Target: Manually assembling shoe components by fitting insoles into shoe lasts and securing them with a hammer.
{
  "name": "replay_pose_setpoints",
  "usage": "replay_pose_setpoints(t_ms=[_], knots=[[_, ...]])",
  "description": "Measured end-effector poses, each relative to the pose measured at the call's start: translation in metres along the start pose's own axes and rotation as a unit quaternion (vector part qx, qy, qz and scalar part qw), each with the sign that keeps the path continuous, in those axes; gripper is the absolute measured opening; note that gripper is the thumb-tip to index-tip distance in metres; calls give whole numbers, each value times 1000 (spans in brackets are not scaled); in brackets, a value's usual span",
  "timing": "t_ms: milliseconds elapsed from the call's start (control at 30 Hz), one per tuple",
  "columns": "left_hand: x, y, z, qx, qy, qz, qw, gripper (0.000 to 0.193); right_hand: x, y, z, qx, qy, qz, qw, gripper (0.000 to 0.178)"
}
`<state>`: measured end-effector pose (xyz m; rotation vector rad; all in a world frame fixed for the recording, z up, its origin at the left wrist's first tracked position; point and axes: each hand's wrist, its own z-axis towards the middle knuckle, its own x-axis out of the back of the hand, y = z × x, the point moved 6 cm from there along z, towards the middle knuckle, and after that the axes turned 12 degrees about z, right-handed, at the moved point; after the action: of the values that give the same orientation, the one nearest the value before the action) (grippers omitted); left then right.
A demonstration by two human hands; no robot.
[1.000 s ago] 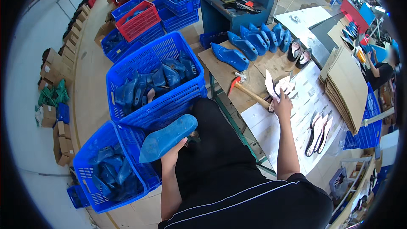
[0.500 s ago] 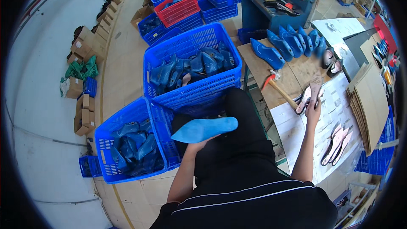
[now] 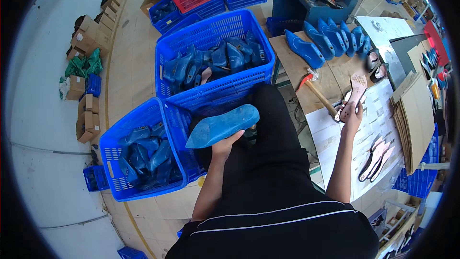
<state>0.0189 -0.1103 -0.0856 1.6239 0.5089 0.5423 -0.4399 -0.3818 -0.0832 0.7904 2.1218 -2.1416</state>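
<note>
My left hand [image 3: 226,145] is closed around a blue shoe last [image 3: 223,125], which hovers over my lap with its pointed toe to the left. Over the workbench, my right hand [image 3: 353,116] grips a pale pink insole [image 3: 357,88] by its lower end, the dotted end pointing away from me. More insoles lie partly hidden beneath it. A hammer [image 3: 322,99] with a red head rests just left of that hand. Several pink insoles [image 3: 375,160] lie on the white sheet nearer to me.
Blue crates [image 3: 215,91] [image 3: 165,163] full of shoe lasts stand in front and to the left. A row of blue lasts [image 3: 305,50] lines the bench's far side, beside dark shoes [image 3: 378,73]. Stacked brown boards [image 3: 417,124] lean at the right.
The last in my left hand has rolled so more of its side shows, and it has risen slightly. The insole in my right hand has turned its pink face more toward view.
</note>
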Motion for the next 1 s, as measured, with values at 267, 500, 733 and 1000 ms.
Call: replay_pose_setpoints(t_ms=[267,500,733,1000], knots=[[8,-37,-5,46,-109,43,992,57,-106,-11,-56,-83,-143,24,986,38],[32,-37,-5,-33,-107,282,953,44,-219,-22,-166,-141,-507,-49,849,30],[181,52,-75,10,317,34,948,37,-272,-63,-253,34,-639,-146,754,25],[77,196,-88,-275,191,488,806,32,-304,-93,-313,430,-651,-169,602,28]])
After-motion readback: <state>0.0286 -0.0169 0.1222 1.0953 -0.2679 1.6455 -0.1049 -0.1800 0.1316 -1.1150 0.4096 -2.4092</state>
